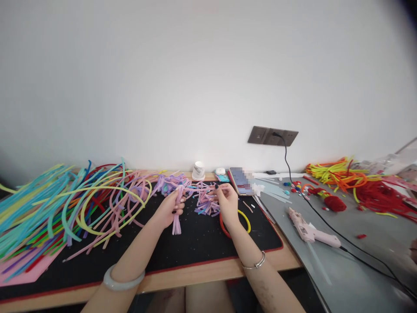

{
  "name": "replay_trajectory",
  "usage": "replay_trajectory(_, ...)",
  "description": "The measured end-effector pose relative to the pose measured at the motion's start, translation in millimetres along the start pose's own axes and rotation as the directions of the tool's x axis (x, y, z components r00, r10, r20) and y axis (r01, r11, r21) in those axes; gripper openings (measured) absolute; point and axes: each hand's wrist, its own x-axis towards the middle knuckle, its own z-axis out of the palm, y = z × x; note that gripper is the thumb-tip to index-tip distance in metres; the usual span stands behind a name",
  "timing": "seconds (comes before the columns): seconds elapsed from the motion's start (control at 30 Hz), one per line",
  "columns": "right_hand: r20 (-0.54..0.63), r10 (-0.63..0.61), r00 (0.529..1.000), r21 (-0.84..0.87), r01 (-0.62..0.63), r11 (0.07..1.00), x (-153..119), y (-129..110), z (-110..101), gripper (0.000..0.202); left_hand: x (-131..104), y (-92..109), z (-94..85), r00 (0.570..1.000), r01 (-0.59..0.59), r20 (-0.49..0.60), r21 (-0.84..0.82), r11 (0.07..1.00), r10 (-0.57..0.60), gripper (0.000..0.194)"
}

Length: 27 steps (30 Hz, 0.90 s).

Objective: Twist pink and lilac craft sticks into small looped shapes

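My left hand (174, 206) is closed round a bundle of pink and lilac pipe cleaners (176, 226), whose ends hang below the fist. To its right, my right hand (226, 202) has thumb and fingers pinched together at a thin lilac pipe cleaner (200, 188) that runs across from the left hand's side. Exactly where that strand ends is hidden by the fingertips. Between the hands lies a heap of short pink, lilac and blue pipe cleaner pieces (208, 206) on the black mat (195, 243). A red and yellow ring (245, 215) lies partly under my right wrist.
Long multicoloured pipe cleaners (65, 204) spread over the left side. At the back stand a paper cup (198, 171), a white earbud case (220, 171) and a phone (241, 180). On the grey surface right are a corded glue gun (312, 232) and red pipe cleaners (378, 198).
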Motion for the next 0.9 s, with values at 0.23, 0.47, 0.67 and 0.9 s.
replay_trajectory(0.23,-0.092,0.07,0.993,0.214,-0.049,0.976,0.1,-5.3,-2.2,0.02,-7.4,6.9,7.7,0.99,-0.138,-0.024,-0.066,0.988,0.136,0.015)
replay_trajectory(0.47,-0.09,0.034,0.995,0.282,-0.008,0.959,1.9,-4.8,-4.4,0.016,-10.0,9.1,7.7,0.985,-0.132,0.091,-0.134,0.982,0.145,0.015)
replay_trajectory(0.67,0.256,0.132,0.958,0.321,-0.213,0.923,-0.3,-2.0,0.0,0.029,-7.9,3.0,6.6,0.975,-0.133,0.157,-0.141,0.981,0.155,0.019)
replay_trajectory(0.9,0.795,0.244,0.555,0.081,-0.496,0.864,-14.6,-10.7,3.2,0.048,-9.9,5.6,5.5,0.969,-0.044,0.238,-0.117,0.992,0.071,0.029)
